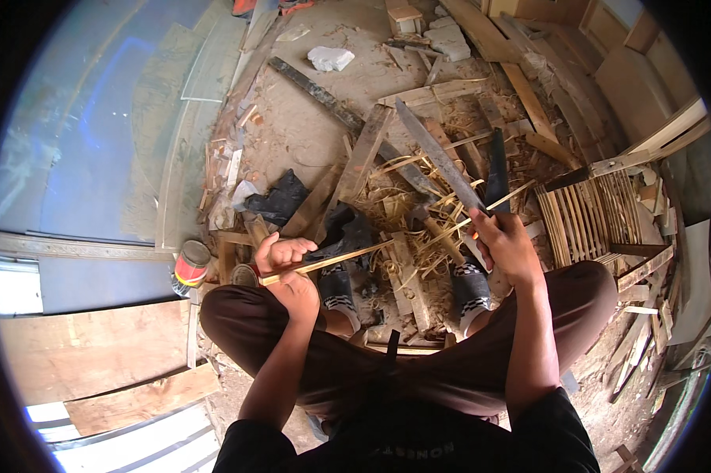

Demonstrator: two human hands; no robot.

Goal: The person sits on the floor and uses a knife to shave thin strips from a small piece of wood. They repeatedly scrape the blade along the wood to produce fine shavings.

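Left hand (286, 264) clamping near end of bamboo strip (418, 230); right hand (503, 246) gripping long blade (438, 158), fist closed. Risk, judging: blade slipping along strip toward left fingers.

The person is wearing a black short-sleeved shirt (418, 441) with faint lettering across the chest, the sleeves ending above the elbows so both forearms are showing bare. Dark brown trousers (418, 363) are covering both legs, the cloth looking loose and creased at the knees on the left and right. On the feet the person is wearing black slip-on sandals with a black-and-white checkered band across the top, the left sandal (338, 293) and the right sandal (470, 292) showing alike. A thin red band is circling the wrist of the left hand (286, 264); the right hand (506, 246) is wearing nothing.
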